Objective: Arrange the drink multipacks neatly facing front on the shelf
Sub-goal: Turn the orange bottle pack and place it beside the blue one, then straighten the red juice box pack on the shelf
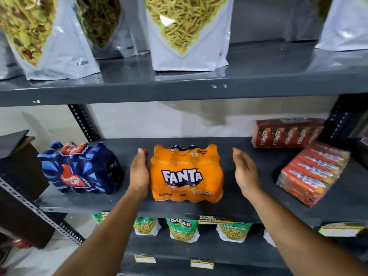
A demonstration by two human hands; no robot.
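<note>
On the middle shelf (249, 198), from left: the blue multipack (79, 169) is sitting turned at an angle, apparently awaiting straightening. The left hand (139, 172) is lying flat against the orange Fanta multipack (186, 174), which is facing front; the right hand (244, 172) is hovering open beside it, gripping nothing. At far right, two red carton packs (312, 172) are lying askew, seemingly left to do.

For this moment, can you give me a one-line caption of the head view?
Open left hand touching and right hand beside a front-facing Fanta multipack on the grey shelf.
</note>
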